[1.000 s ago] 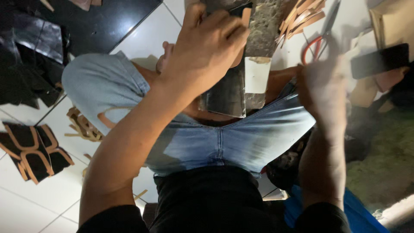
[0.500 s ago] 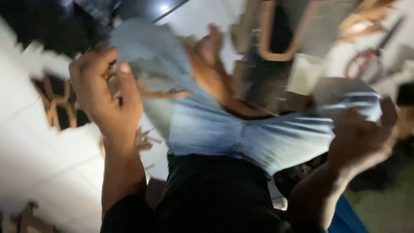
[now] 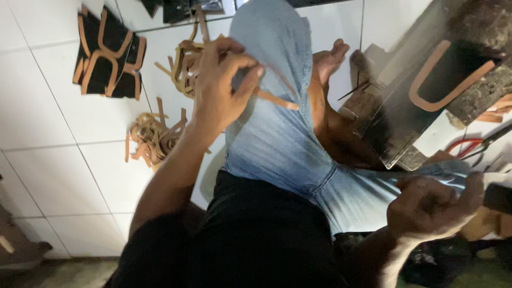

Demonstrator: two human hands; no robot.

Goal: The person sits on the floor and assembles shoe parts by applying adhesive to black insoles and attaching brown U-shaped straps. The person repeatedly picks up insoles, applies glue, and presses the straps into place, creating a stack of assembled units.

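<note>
I sit on a white tiled floor (image 3: pixel 48 122) in blue jeans (image 3: pixel 277 133). My left hand (image 3: pixel 221 85) is raised over my left knee and pinches a thin tan leather strip (image 3: pixel 274 99) between thumb and fingers. My right hand (image 3: pixel 434 205) rests by my right thigh, closed around a dark object (image 3: pixel 498 198) that I cannot make out. A dark slab (image 3: pixel 426 101) leans in front of me with a tan U-shaped leather piece (image 3: pixel 448 74) lying on it.
Two piles of tan leather strips (image 3: pixel 154 133) (image 3: pixel 184 61) lie on the tiles to my left. Black pieces edged in tan (image 3: pixel 106 56) lie at the far left. Red-handled scissors (image 3: pixel 472 144) lie at the right. My bare foot (image 3: pixel 328 58) is beside the slab.
The view has swung left. My left hand moved off the slab to my left knee and now holds a tan strip. My right hand dropped to my right thigh.
</note>
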